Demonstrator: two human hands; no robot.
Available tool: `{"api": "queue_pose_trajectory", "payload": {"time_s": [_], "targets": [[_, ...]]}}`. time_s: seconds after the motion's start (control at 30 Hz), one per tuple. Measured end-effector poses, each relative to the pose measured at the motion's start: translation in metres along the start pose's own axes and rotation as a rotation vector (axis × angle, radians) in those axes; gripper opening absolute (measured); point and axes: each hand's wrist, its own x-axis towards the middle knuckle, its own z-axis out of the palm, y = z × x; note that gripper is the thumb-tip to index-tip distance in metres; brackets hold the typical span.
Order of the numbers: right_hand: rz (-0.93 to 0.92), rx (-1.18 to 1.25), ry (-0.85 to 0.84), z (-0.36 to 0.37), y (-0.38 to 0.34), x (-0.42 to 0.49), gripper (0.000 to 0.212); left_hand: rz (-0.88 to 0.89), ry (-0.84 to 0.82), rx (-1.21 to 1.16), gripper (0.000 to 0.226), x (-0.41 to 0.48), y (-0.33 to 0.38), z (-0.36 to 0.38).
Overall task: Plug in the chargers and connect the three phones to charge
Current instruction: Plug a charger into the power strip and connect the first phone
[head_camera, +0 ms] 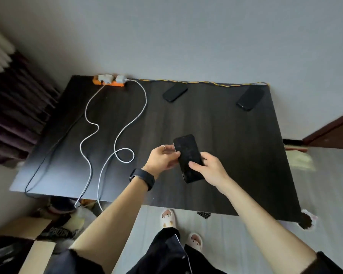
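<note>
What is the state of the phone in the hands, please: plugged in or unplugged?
Unplugged: no cable reaches the phone; both white cables run off the table at its near edge. Left hand and right hand hold it.

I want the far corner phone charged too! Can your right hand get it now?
Probably not yet: the right hand is busy holding the near phone. The corner phone lies with bare table before it.

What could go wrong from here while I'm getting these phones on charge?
1. Both white cables trail off the near edge of the table; snagging them could tug the chargers out of the power strip.
2. The left hand and right hand hold the phone over the table; freeing one to fetch a cable may loosen that hold.
</note>
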Motion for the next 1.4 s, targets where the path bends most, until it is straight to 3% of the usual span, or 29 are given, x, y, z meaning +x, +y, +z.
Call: {"api": "queue_pose_trajectory", "payload": {"time_s": [0.17, 0.43, 0.67, 0.8, 0.93, 1.13, 1.23, 1.4], "targets": [[-0.070, -0.065, -0.195, 0.047, -0.032, -0.002, 0.017, 0.084, 0.173, -0.196, 0.011, -0.048, -0.005, -0.051], [-0.123, -0.248, -0.479, 0.173, -0.050, -0.020, 0.019, 0.052, 0.495, -0.380, 0.019, -0.124, -0.067, -0.154], [-0.103, -0.272, -0.546, 0.290, -0.052, -0.013, 0.014, -0.022, 0.503, -0.402, 0.022, -0.149, -0.118, -0.238], [-0.049, -0.406, -0.546, 0.354, -0.052, 0.015, 0.017, -0.074, 0.523, -0.375, 0.025, -0.136, -0.131, -0.313], [-0.033, -0.627, -0.417, 0.407, -0.040, 0.046, 0.018, -0.167, 0.563, -0.124, 0.035, -0.106, -0.151, -0.398], [-0.156, -1.192, -0.448, 0.454, -0.015, 0.086, 0.058, -0.266, 0.494, 0.208, 0.041, -0.059, -0.168, -0.477], [-0.083, -1.321, -0.473, 0.461, 0.003, 0.092, 0.064, -0.273, 0.463, 0.361, 0.042, -0.041, -0.173, -0.492], [-0.034, -1.355, -0.345, 0.458, 0.024, 0.079, 0.066, -0.213, 0.483, 0.475, 0.054, -0.027, -0.175, -0.494]]}}
